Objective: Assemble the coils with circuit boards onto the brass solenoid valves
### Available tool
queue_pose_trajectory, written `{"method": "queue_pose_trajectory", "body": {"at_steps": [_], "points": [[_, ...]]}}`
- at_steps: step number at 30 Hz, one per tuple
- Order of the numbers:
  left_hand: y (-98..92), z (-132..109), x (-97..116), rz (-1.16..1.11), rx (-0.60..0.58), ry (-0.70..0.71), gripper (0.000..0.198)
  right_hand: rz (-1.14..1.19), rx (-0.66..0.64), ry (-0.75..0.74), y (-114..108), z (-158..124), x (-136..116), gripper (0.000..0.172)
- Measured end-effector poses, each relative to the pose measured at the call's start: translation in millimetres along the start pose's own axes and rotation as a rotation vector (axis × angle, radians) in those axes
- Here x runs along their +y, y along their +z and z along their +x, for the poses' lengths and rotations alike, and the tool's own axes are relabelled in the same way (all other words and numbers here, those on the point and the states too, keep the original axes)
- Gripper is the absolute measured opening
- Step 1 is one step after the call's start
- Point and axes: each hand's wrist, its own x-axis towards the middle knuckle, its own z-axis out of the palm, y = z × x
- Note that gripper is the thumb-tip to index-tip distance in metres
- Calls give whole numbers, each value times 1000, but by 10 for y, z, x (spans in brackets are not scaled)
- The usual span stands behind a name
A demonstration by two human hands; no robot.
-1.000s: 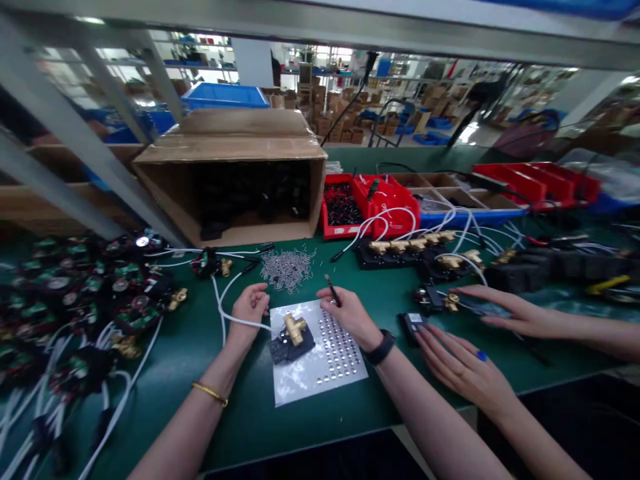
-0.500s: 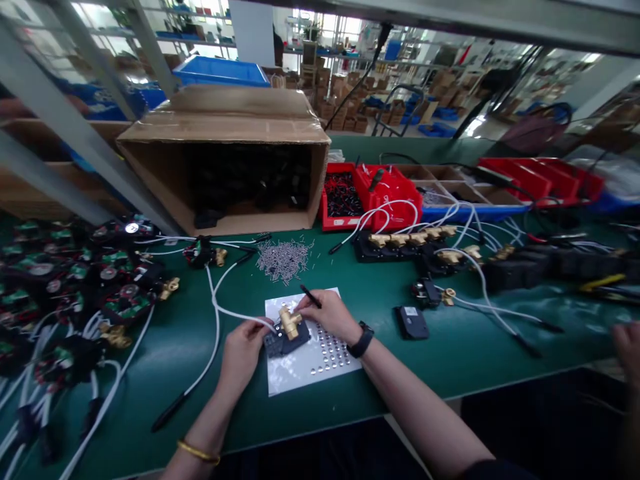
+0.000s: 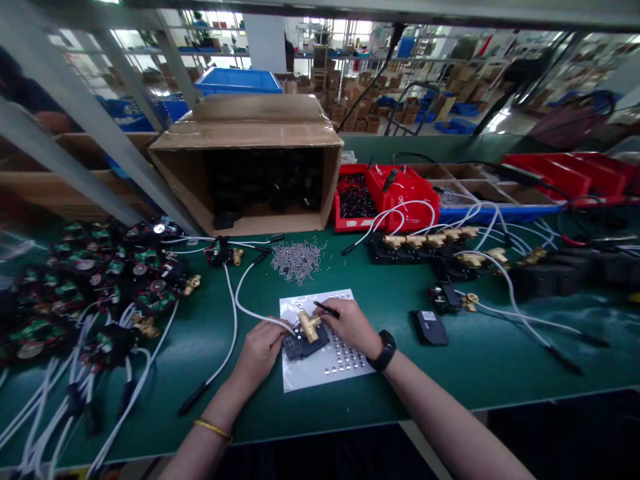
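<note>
My left hand [image 3: 257,353] grips the left edge of a black plastic housing [image 3: 295,348], close to where a white cable [image 3: 250,310] enters it. On top of the housing sits a brass tee fitting [image 3: 309,327]. My right hand [image 3: 356,328] is closed around a thin black pen-like tool [image 3: 326,309], its fingertips at the right side of the brass fitting. Whether those fingertips touch the fitting, I cannot tell. Housing and fitting lie over a white sheet [image 3: 300,381], which carries rows of small shiny round pieces [image 3: 345,365], partly covered by my right hand.
A pile of small metal pins or screws [image 3: 297,260] lies behind the sheet. Wired assemblies [image 3: 110,273] crowd the left. An open cardboard box [image 3: 245,133] and a red bin [image 3: 354,200] stand behind. To the right lie a black cover [image 3: 429,328] and brass-fitted units [image 3: 425,243].
The camera view has turned left, so everything appears further right. The black tool in my right hand now lies flatter. My left hand keeps its grip on the housing.
</note>
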Motion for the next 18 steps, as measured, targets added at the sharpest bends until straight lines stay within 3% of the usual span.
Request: {"method": "queue_pose_trajectory", "body": {"at_steps": [9, 14, 18], "points": [[-25, -16, 42, -14, -16, 9, 26, 10, 4, -110, 63, -82, 125, 32], [-62, -108, 123, -48, -70, -26, 33, 46, -171, -16, -78, -92, 102, 26], [-100, -157, 156, 27, -89, -72, 37, -169, 39, 136, -257, 119, 293, 24]]}}
